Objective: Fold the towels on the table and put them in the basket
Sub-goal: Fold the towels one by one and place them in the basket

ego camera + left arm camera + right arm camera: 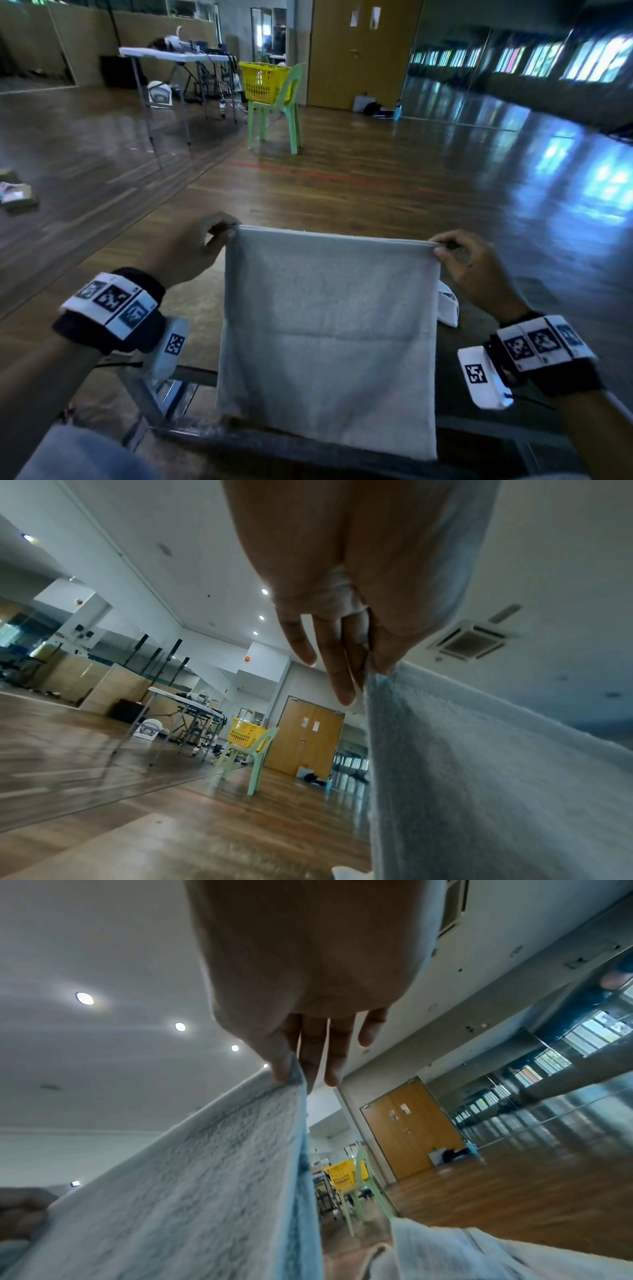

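A pale grey towel [329, 329] hangs doubled over in front of me, stretched flat between my hands. My left hand [205, 246] pinches its top left corner, my right hand [455, 253] its top right corner. In the left wrist view the left hand [363, 666] grips the towel [479, 777] edge between thumb and fingers. The right wrist view shows the right hand [291, 1072] pinching the towel [205, 1177] corner. Another white towel [448, 305] peeks out behind the held one on the table. The yellow basket [263, 82] sits on a green chair far ahead.
The green plastic chair [277, 113] stands on the wooden floor near a brown double door [363, 51]. A folding table [178, 58] with gear is at the back left. The dark table edge [274, 442] runs just below the towel. Mirrors line the right wall.
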`<action>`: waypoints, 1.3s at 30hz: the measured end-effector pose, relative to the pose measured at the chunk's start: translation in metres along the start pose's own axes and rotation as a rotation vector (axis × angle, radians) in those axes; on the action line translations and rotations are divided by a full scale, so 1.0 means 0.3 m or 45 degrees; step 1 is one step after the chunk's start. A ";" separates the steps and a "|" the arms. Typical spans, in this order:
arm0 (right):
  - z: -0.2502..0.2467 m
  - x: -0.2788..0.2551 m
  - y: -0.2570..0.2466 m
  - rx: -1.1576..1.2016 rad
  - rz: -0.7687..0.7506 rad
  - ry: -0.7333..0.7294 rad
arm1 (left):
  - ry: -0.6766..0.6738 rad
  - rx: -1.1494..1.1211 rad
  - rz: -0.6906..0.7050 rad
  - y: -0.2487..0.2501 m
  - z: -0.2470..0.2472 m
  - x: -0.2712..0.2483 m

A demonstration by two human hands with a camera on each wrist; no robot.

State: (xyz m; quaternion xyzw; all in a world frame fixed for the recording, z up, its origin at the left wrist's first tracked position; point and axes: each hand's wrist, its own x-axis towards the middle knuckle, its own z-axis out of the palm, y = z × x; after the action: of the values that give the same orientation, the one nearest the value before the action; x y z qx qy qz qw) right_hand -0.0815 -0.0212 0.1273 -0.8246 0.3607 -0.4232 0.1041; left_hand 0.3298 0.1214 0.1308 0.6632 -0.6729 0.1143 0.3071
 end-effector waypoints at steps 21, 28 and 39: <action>0.233 -0.481 0.182 -0.417 -0.137 -0.767 | -0.789 0.228 0.207 -0.039 0.322 -0.418; 0.278 -0.420 0.197 -0.550 -0.099 -0.701 | -0.570 0.292 0.134 -0.013 0.375 -0.413; 0.224 -0.453 0.167 -0.346 -0.225 -0.356 | -0.170 0.194 0.260 -0.048 0.328 -0.446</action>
State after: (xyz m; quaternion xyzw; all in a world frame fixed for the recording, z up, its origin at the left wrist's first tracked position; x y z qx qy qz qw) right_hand -0.1067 0.0268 -0.0229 -0.9101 0.3229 -0.2596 0.0036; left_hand 0.3089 0.1748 -0.0256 0.6188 -0.7452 0.1512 0.1973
